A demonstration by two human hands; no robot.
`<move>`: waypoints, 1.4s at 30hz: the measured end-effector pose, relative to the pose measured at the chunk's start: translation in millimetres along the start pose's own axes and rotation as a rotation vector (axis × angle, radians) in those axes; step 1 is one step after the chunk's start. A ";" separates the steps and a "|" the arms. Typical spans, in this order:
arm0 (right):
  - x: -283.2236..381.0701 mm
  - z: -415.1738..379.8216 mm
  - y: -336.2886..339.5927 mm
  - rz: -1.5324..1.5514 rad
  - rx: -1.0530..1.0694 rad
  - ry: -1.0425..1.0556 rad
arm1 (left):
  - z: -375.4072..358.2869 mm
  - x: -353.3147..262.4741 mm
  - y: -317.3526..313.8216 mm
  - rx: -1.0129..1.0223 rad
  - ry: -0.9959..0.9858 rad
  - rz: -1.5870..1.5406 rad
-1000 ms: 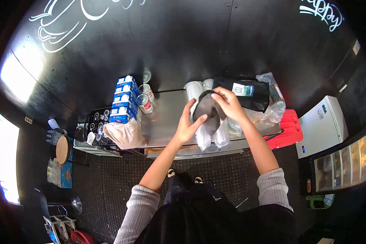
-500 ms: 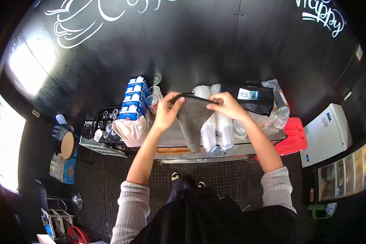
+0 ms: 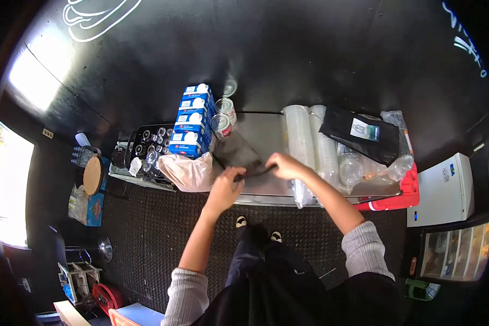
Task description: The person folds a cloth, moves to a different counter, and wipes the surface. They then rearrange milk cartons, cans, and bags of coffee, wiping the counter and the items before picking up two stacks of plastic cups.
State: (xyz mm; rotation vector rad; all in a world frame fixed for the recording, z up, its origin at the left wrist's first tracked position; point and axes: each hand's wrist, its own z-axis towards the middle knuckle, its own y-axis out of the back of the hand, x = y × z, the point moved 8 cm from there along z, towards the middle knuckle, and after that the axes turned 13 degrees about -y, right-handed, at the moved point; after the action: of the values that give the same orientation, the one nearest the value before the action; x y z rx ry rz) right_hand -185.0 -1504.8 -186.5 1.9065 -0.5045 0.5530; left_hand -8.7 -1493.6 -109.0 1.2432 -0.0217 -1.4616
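A dark grey cloth hangs in the air over the metal table top, blurred by motion. My left hand pinches one end of its near edge, close to the table's front. The other end of that edge is in my right hand, with the fingers closed on it. Just left of the cloth stand blue and white cartons in a row, with cans beside them. Right of my right hand lie long sleeves of clear plastic cups.
A beige bag and a black crate of small jars are at the left. A black pouch lies on plastic packs at the right. Beyond are a red case and a white mini fridge.
Both hands have moved down toward the table's front edge with the cloth, which now spreads away from me instead of hanging down. The camera view has shifted.
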 end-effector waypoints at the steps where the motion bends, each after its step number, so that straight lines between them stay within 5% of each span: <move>1: -2.6 6.6 -13.8 -0.060 -0.018 -0.055 | -12.7 15.0 -10.0 0.028 0.046 0.010; 3: -1.3 35.8 -45.0 -0.049 -0.032 -0.146 | -24.9 34.6 -20.6 0.054 0.142 0.028; 4: 9.1 49.9 -55.0 0.008 -0.174 -0.029 | -27.0 41.6 -24.2 0.053 0.197 0.032; 8: 48.8 99.4 -111.6 -0.437 -0.323 0.144 | -18.4 63.7 -34.0 -0.089 0.178 0.035; 12: 35.4 96.9 -110.2 -0.450 -0.378 0.211 | -5.7 83.7 -46.4 -0.129 0.055 0.067; 23: -17.8 166.8 -25.1 -0.245 -0.723 -0.121 | -15.8 141.6 -99.1 0.171 0.227 0.367; 28: -69.5 161.0 7.7 -0.198 -0.954 -0.486 | -19.2 144.0 -97.6 0.200 0.196 0.350; 32: -39.8 125.5 -29.3 -0.273 -0.844 -0.417 | -14.0 139.2 -94.4 0.177 0.203 0.315; 35: -5.2 94.4 -70.9 -0.290 -0.610 -0.141 | -10.8 139.3 -92.8 0.133 0.265 0.309; 38: -13.4 102.6 -42.2 -0.259 -0.558 -0.050 | -11.8 136.3 -94.3 0.129 0.221 0.361; 40: -41.3 125.7 -26.5 -0.294 -0.669 -0.105 | -14.4 136.9 -95.3 0.126 0.212 0.366; 42: -71.9 127.4 -6.0 -0.231 -0.872 -0.437 | -14.1 137.9 -93.8 0.103 0.206 0.348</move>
State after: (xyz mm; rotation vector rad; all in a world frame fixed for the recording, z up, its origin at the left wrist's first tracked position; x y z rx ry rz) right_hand -220.6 -1613.5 -277.9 1.1971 -0.6549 -0.2382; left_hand -34.9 -1553.3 -263.2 1.3913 -0.1683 -1.0395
